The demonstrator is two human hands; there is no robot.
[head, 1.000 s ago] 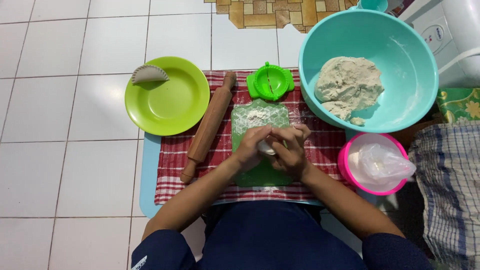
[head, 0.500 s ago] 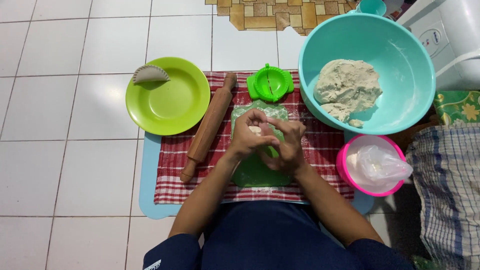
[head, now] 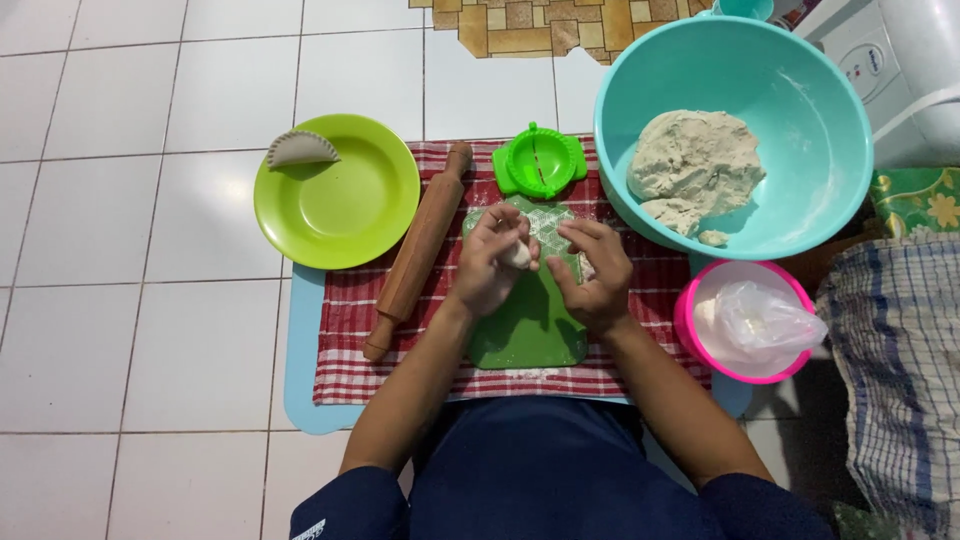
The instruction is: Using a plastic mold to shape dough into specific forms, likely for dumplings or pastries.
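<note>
My left hand (head: 492, 262) grips a small pale ball of dough (head: 518, 255) over the far part of a green cutting board (head: 528, 320). My right hand (head: 597, 270) hovers just to its right, fingers apart, holding nothing. A green dumpling press (head: 541, 160) lies open beyond the board. A wooden rolling pin (head: 418, 250) rests diagonally to the left on a red checked cloth (head: 345, 335).
A lime green plate (head: 345, 200) at the left holds one folded dumpling (head: 302, 149). A teal bowl (head: 800, 90) at the right holds a lump of dough (head: 695, 165). A pink bowl (head: 695, 335) with a plastic bag sits near right. A blue mat (head: 300, 380) lies under the cloth.
My hands were pressed together around the dough over the board. Now they have parted: the left keeps the dough ball, the right has come away to the right.
</note>
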